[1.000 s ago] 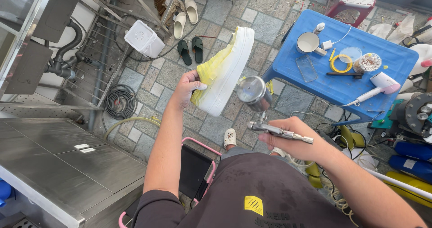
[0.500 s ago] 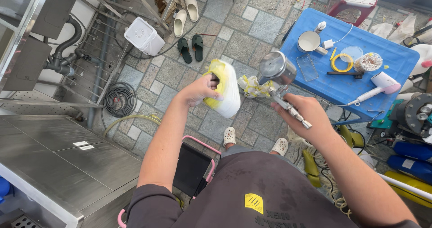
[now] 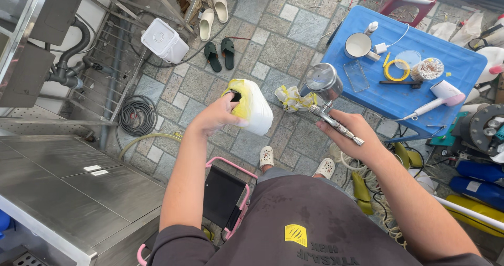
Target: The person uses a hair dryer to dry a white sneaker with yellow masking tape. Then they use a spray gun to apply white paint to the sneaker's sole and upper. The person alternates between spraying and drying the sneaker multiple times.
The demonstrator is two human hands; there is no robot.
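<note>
Now the white shoe (image 3: 252, 107) is turned heel-on, nearer the airbrush (image 3: 328, 106).

White shoe (image 3: 255, 107) with yellow lining, held aloft at centre above the stone floor, sole turned right. Just to its right, silver airbrush (image 3: 332, 115) with round metal cup on top, nozzle angled toward the shoe.

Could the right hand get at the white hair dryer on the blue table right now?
Probably not freely: the right hand is wrapped around a spray gun, though the hair dryer lies uncovered nearby.
</note>
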